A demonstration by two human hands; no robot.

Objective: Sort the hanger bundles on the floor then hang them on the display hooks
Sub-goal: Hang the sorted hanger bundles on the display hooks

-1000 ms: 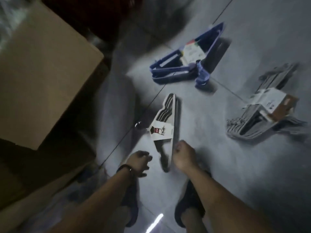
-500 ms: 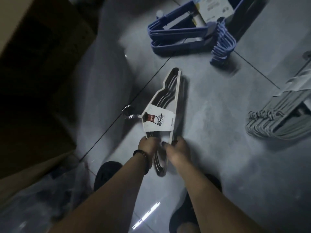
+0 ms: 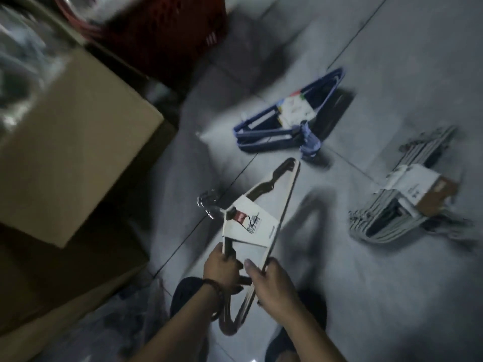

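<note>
On the tiled floor (image 3: pixel 366 296), blue hangers (image 3: pixel 269 142) and grey hangers (image 3: pixel 386 226) are lying apart — the left hand (image 3: pixel 222 267) and right hand (image 3: pixel 271 286) are both gripping the white hangers (image 3: pixel 251 223).

Single view, worn at the head, aimed forward and steeply down at the floor (image 3: pixel 392 296). Frame is rolled: tile joints run diagonally. Closest, low centre, are seen the left hand (image 3: pixel 222 267) and right hand (image 3: pixel 271 286), gripping a bundle (image 3: pixel 251 226); a box (image 3: pixel 65 152) at left edge.
</note>
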